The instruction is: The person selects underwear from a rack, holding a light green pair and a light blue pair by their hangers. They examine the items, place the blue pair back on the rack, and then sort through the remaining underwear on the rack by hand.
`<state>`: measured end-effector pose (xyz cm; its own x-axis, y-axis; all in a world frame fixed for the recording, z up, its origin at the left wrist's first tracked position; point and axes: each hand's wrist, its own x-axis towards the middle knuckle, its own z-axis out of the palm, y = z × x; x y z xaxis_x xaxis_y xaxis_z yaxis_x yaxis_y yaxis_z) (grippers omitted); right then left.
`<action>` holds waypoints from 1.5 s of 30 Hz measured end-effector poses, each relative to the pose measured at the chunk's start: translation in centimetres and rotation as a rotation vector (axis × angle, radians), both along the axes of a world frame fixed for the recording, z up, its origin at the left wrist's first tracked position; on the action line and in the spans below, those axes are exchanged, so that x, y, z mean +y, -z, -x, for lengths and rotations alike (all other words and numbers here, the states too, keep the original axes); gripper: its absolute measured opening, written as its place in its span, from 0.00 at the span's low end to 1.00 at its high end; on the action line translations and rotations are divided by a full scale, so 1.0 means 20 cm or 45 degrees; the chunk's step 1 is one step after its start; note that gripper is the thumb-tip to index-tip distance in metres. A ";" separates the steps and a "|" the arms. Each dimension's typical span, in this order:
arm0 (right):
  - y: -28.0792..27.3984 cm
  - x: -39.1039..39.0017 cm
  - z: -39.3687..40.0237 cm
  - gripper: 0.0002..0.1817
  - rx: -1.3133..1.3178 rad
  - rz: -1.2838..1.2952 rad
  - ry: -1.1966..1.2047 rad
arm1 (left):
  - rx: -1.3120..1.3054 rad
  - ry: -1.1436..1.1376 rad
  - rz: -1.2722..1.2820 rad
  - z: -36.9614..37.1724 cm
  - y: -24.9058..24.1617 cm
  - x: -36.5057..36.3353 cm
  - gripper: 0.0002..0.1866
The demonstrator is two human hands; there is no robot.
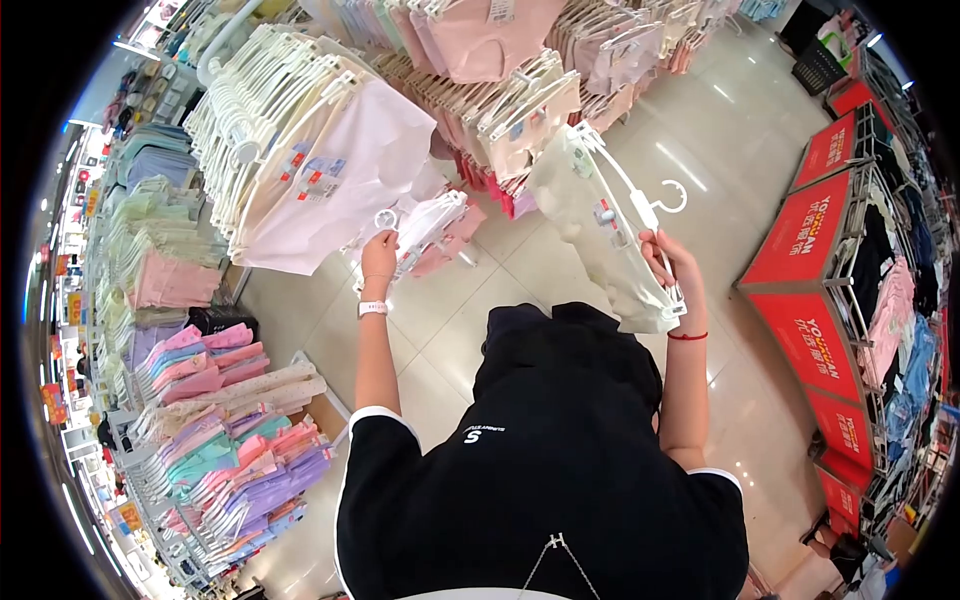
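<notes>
My left hand (379, 256) is closed at the hook of a white hanger, beside the low end of a rack of hung garments. Just above it hangs a pale pink garment (345, 175) with red and blue tags, at the front of a row of white hangers (250, 110). My right hand (672, 258) grips a white hanger (645, 208) that carries a pale cream garment (590, 230). This hanger is tilted, with its hook pointing right, and is held apart from the racks.
Racks of pink garments (480, 40) stand ahead. Colourful folded and hung clothes (240, 450) line the left side. On the right are red sign panels (800, 225) below clothing racks, and a dark basket (818, 68) farther back. Tiled floor (520, 275) lies between.
</notes>
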<state>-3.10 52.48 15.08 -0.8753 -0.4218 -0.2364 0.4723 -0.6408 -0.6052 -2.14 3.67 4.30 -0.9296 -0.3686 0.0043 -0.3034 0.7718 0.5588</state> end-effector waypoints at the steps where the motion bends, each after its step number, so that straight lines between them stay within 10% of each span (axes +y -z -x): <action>1: 0.00 0.02 -0.01 0.17 0.055 0.127 -0.070 | 0.008 0.005 0.017 0.01 0.00 0.00 0.13; 45: 0.11 0.27 -0.22 0.17 -0.147 0.157 0.313 | -0.028 -0.070 -0.249 0.13 0.27 -0.21 0.16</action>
